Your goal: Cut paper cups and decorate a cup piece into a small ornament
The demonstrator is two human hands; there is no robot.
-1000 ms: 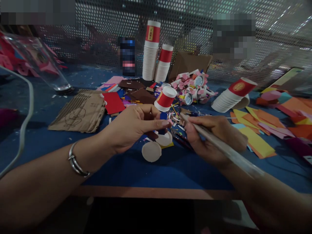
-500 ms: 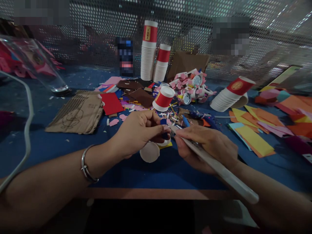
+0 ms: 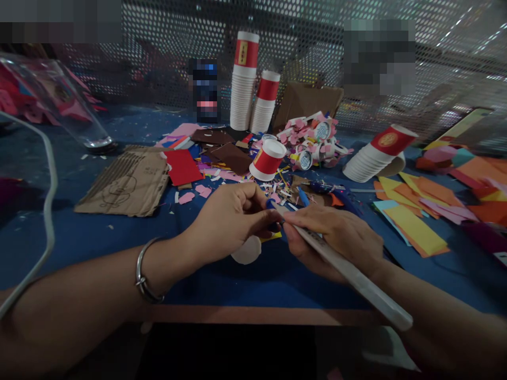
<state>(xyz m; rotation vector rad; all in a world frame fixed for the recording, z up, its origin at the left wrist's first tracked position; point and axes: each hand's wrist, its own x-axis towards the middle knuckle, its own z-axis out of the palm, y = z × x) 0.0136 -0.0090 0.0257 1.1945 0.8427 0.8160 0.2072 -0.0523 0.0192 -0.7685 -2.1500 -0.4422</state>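
Observation:
My left hand (image 3: 233,221), with a silver bangle on its wrist, is closed in a pinch on a small dark blue piece of paper (image 3: 272,203). The piece looks curled, and fingers hide much of it. My right hand (image 3: 332,237) is closed around a long, slim white-handled tool (image 3: 352,269). Its tip meets the blue piece at my left fingertips; the exact kind of tool is unclear. Below my left hand lies a round white paper disc (image 3: 247,250), partly covered, beside a yellow scrap (image 3: 271,237). A red and white paper cup (image 3: 268,160) stands upside down just beyond my hands.
Stacked paper cups (image 3: 242,100) stand at the back, and another stack (image 3: 366,161) leans at right. Pink-decorated cups (image 3: 307,137) form a heap. Cardboard (image 3: 124,182), red paper (image 3: 183,167), coloured sheets (image 3: 420,227), a clear glass (image 3: 79,111) and a white cable (image 3: 49,184) surround the work area.
The blue piece has gone from flat-looking to curled at the tool's tip. My left hand has shifted slightly right and covers more of the white disc. Both holds stay the same.

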